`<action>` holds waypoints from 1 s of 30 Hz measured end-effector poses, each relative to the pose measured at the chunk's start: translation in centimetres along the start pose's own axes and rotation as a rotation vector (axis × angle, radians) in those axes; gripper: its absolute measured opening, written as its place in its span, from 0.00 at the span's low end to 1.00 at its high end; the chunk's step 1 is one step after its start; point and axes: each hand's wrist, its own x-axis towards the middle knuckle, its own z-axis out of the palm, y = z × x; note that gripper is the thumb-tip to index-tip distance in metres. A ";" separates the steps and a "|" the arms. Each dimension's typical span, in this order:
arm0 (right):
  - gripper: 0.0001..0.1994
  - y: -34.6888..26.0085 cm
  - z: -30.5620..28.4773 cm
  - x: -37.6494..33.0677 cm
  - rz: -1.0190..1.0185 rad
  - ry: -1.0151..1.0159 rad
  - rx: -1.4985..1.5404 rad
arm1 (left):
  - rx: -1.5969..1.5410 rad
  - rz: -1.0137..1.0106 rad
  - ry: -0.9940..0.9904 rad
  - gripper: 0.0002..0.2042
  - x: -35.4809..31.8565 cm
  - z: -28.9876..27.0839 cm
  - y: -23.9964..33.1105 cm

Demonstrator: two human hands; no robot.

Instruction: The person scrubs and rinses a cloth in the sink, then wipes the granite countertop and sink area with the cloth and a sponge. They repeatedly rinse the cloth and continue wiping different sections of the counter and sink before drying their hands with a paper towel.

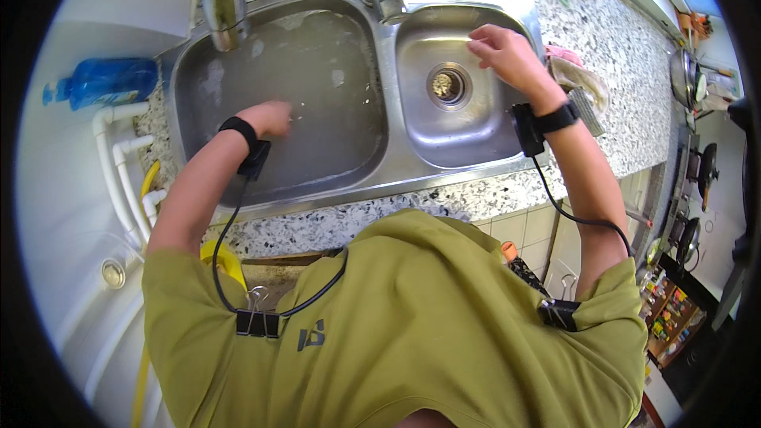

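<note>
Olive shirt point(412, 325) fills the head view's lower part, with 2 binder clips point(258, 321) pinned on it. Beyond it, a double sink point(388, 71) is set in a speckled desk point(618, 71). The left hand point(269, 117) is lowered into the water-filled left basin point(317, 87); its fingers are partly hidden, so its grip cannot be told. The right hand point(507, 54) is held over the right basin's rim, fingers loosely curled, holding nothing visible, near the drain point(448, 85). A cloth point(575, 75) lies just beside it.

A blue plastic bottle point(107, 82) with a blue cap lies on its side at the left end of the speckled counter point(626, 71), just beside the sink's left basin point(198, 95), and small colourful packages point(670, 313) crowd a low shelf at lower right.
</note>
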 end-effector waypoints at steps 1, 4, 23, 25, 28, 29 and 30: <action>0.17 -0.3 0.0 0.1 -0.122 0.083 0.086 | 0.022 -0.001 -0.010 0.23 -0.1 0.0 0.2; 0.13 -1.3 0.7 -0.1 0.082 -0.119 0.828 | -0.024 0.026 0.007 0.25 -1.1 0.1 0.2; 0.27 -3.2 -3.7 -6.1 -0.071 0.423 2.070 | -0.084 -0.069 0.305 0.34 -6.2 1.3 3.0; 0.26 -4.2 -5.6 -8.5 -0.269 0.200 2.147 | -0.082 -0.133 0.335 0.34 -7.3 1.1 3.8; 0.23 -6.3 -6.9 -11.7 -0.535 0.113 2.130 | -0.052 -0.194 0.324 0.35 -8.5 0.9 5.6; 0.22 -6.8 -7.2 -12.7 -0.675 0.080 2.100 | -0.026 -0.212 0.335 0.35 -8.9 1.0 6.2; 0.20 -7.3 -7.5 -13.6 -0.647 0.073 2.082 | -0.008 -0.214 0.339 0.35 -9.3 1.0 6.8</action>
